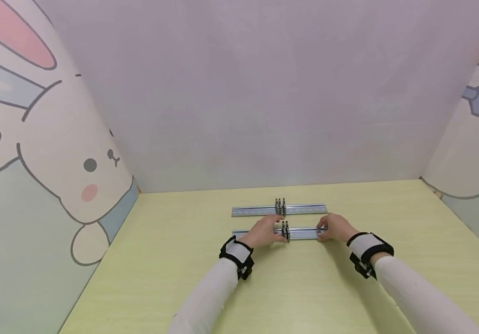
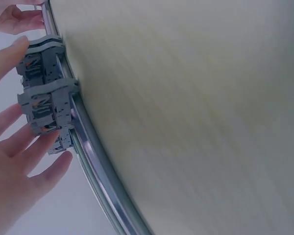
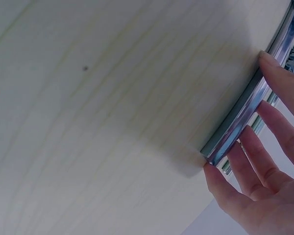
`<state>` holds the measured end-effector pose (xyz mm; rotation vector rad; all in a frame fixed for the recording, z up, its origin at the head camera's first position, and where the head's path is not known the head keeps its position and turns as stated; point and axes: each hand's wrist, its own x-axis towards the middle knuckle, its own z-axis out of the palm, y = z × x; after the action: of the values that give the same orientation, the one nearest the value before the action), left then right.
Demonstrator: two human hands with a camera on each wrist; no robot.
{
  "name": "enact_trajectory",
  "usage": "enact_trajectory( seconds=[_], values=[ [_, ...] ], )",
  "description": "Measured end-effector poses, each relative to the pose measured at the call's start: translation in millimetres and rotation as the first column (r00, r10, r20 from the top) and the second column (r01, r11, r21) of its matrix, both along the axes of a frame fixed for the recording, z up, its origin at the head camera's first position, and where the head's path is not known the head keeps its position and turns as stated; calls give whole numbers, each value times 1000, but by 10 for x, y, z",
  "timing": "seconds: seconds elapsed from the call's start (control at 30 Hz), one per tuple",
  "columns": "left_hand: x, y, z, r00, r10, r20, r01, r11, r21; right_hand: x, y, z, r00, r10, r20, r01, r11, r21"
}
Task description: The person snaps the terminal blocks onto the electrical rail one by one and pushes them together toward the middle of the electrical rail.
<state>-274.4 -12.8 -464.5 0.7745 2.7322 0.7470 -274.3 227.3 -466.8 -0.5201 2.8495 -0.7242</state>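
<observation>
A slotted metal rail lies on the table, two dark grey terminal blocks standing on it side by side. My left hand reaches round these blocks, thumb on the near side and fingers on the far side. In the left wrist view the fingers are spread, and some fingertips disappear behind the terminal blocks. The rail's right end is held by my right hand. The right wrist view shows its thumb on one long edge of the rail and its fingers along the other side.
A second slotted rail lies parallel just behind, with three terminal blocks near its middle. The pale yellow table meets a plain back wall. Side panels with cartoon drawings stand left and right.
</observation>
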Motion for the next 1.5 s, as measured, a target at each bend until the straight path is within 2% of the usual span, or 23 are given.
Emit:
enact_trajectory(
  seconds=[0.5, 0.7, 0.93, 1.5],
  values=[
    [-10, -245, 62, 999, -3, 36, 2, 1000, 24, 14, 14, 3, 1000, 8, -5, -8, 1000, -4],
    [-8, -250, 33, 1000, 1, 28, -1, 1000, -9, 22, 15, 9, 1000, 4, -5, -4, 1000, 0],
    [20, -247, 14, 1000, -5, 6, 5, 1000, -12, 34, -6, 13, 1000, 0, 5, 0, 1000, -1],
    [11, -194, -36, 1000, -3, -25, 3, 1000, -17, 42, -16, 20, 1000, 1, -9, -1, 1000, 8]
  ],
)
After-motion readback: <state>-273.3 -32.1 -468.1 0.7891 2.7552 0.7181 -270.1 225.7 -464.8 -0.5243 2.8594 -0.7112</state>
